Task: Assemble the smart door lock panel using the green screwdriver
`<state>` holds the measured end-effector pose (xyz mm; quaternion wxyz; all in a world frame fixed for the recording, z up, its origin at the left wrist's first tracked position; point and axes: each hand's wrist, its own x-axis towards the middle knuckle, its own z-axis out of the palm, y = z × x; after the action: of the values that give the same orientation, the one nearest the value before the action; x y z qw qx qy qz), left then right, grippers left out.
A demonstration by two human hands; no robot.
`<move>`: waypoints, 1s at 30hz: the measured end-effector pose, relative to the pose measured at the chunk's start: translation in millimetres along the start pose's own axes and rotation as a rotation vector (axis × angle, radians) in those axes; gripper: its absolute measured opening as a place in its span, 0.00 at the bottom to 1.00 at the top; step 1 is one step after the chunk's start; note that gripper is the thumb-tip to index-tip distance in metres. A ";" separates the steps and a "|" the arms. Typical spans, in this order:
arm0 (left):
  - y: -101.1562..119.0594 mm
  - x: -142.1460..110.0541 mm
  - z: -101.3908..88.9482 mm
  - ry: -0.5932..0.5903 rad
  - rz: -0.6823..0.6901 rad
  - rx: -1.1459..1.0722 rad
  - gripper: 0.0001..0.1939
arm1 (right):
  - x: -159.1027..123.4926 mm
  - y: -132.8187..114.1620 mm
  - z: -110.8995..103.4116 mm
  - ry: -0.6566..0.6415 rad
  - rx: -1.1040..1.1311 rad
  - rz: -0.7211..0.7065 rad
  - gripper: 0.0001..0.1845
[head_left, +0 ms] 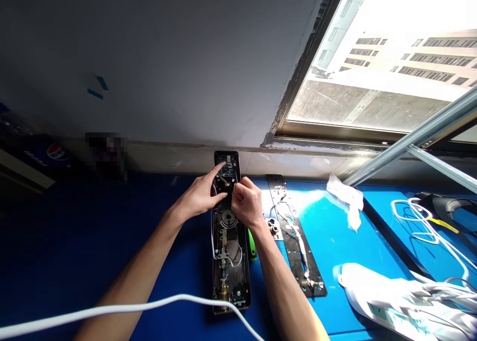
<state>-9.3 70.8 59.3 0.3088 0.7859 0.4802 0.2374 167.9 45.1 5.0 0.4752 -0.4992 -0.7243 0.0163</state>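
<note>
A long black open device housing (230,241) lies lengthwise on the blue table (335,232), with wires, a round part and brass pieces inside. My left hand (201,194) rests on its upper left side, forefinger stretched onto the small circuit board (227,170) at the far end. My right hand (246,202) is curled in a fist-like pinch over the housing just right of the board, on something I cannot make out. A green tool handle (252,244) peeks out beside the housing under my right wrist.
A dark metal plate (298,237) with holes and wires lies right of the housing. White crumpled paper (346,197), white cables (421,227) and a white bundle (395,296) sit at the right. A white cable (122,308) crosses the front. Wall and window stand behind.
</note>
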 end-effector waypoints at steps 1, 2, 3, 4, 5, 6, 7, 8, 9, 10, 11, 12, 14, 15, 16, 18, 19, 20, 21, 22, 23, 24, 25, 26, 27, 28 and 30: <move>-0.1 0.1 -0.1 0.000 0.000 0.001 0.46 | 0.0 0.1 0.1 0.000 0.002 0.001 0.22; -0.1 0.0 -0.3 0.000 0.000 0.003 0.46 | 0.1 0.0 0.1 0.001 0.004 0.003 0.22; 0.0 -0.2 -0.4 0.001 0.001 0.004 0.46 | 0.3 -0.4 -0.1 0.001 0.005 0.006 0.22; 0.1 -0.6 -0.6 0.002 0.001 0.005 0.46 | 0.7 -1.0 -0.4 0.002 0.005 0.009 0.22; 0.2 -1.0 -0.7 0.003 0.002 0.006 0.46 | 1.3 -1.9 -0.9 0.002 0.004 0.012 0.21; 0.3 -1.6 -0.8 0.005 0.002 0.005 0.46 | 1.9 -3.1 -1.5 0.003 0.002 0.017 0.21; 0.3 -2.1 -0.8 0.006 0.002 0.003 0.46 | 2.6 -4.3 -2.2 0.003 -0.001 0.021 0.21; 0.3 -2.5 -0.7 0.007 0.003 -0.001 0.46 | 3.2 -5.4 -3.0 0.002 -0.003 0.024 0.20; 0.3 -2.8 -0.5 0.009 0.004 -0.004 0.46 | 3.6 -6.3 -3.7 -0.001 -0.004 0.024 0.20; 0.2 -3.0 -0.3 0.010 0.004 -0.007 0.46 | 3.9 -6.7 -4.3 -0.003 -0.002 0.021 0.20; 0.2 -3.0 0.0 0.011 0.004 -0.008 0.46 | 4.0 -6.8 -4.8 -0.005 0.002 0.016 0.20; 0.3 -2.8 0.1 0.013 0.003 -0.009 0.46 | 3.8 -6.3 -4.9 -0.006 0.010 0.011 0.20; 0.6 -2.2 0.2 0.009 0.001 -0.010 0.46 | 2.8 -4.6 -4.6 -0.003 0.028 0.002 0.21; 0.7 -2.0 0.1 0.008 0.001 -0.009 0.46 | 2.1 -3.6 -4.1 0.002 0.037 0.001 0.21; 0.9 -1.8 0.0 0.007 0.003 -0.006 0.46 | 1.2 -2.6 -3.5 0.007 0.045 0.000 0.22; 1.0 -1.8 -0.3 0.005 0.008 0.003 0.46 | -0.8 -1.2 -2.6 0.020 0.059 -0.003 0.22; 1.0 -2.0 -0.3 0.004 0.011 0.007 0.46 | -1.9 -0.7 -2.4 0.027 0.064 -0.005 0.22; 1.0 -2.3 -0.4 0.003 0.015 0.010 0.46 | -3.1 -0.4 -2.4 0.033 0.068 -0.008 0.22; 1.1 -2.7 -0.4 -0.001 0.020 0.014 0.46 | -4.1 -0.3 -2.6 0.041 0.072 -0.008 0.23; 1.3 -3.1 -0.5 -0.003 0.025 0.018 0.46 | -5.1 -0.4 -3.0 0.048 0.074 -0.008 0.23; 1.6 -3.5 -0.8 -0.006 0.030 0.021 0.45 | -5.8 -0.7 -3.6 0.053 0.077 -0.007 0.23; 2.1 -3.9 -1.1 -0.006 0.034 0.023 0.45 | -6.3 -1.2 -4.4 0.056 0.081 -0.005 0.23; 2.6 -4.1 -1.5 -0.007 0.036 0.024 0.46 | -6.5 -2.0 -5.3 0.059 0.085 -0.002 0.23; 3.2 -4.3 -1.9 -0.007 0.034 0.023 0.46 | -6.6 -2.8 -6.5 0.061 0.088 0.004 0.22; 3.8 -4.3 -2.2 -0.007 0.029 0.021 0.46 | -6.5 -3.7 -7.8 0.067 0.090 0.014 0.22; 4.3 -4.2 -2.4 -0.006 0.025 0.021 0.46 | -6.2 -4.4 -9.3 0.080 0.090 0.032 0.23; 4.9 -3.7 -2.1 0.000 0.025 0.030 0.46 | -5.2 -4.3 -12.9 0.126 0.082 0.096 0.22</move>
<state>-9.3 66.4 64.0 0.2938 0.7964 0.4740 0.2340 174.2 33.2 10.8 0.5386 -0.5135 -0.6669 0.0374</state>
